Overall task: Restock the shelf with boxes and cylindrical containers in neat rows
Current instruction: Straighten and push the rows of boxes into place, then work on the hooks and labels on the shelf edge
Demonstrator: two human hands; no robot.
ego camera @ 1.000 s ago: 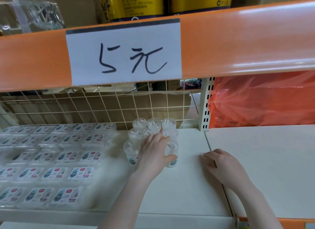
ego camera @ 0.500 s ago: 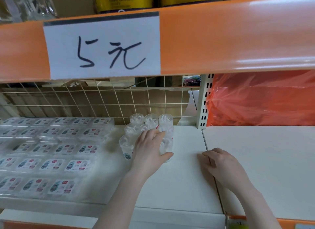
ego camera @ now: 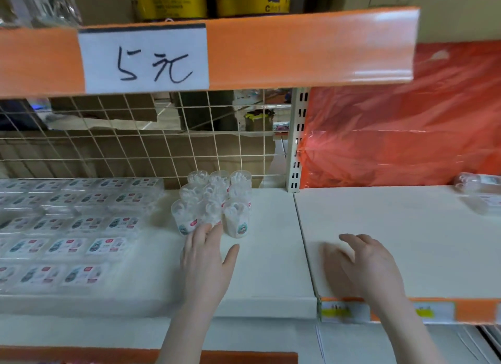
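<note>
My left hand [ego camera: 206, 258] lies open, fingers [ego camera: 208, 229] straight and touching the front of the cluster of clear cylindrical containers [ego camera: 214, 201] on the shelf [ego camera: 271, 255], beside the rows of flat clear boxes [ego camera: 76, 222]. My right hand [ego camera: 363, 260] rests loosely open on the neighbouring board. A careless nudge could topple these light, tightly packed tubs and break their rows.

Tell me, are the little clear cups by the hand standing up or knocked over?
Standing up. The clear cylindrical containers sit upright in rows on the white shelf, round tops upward, none lying sideways.
</note>
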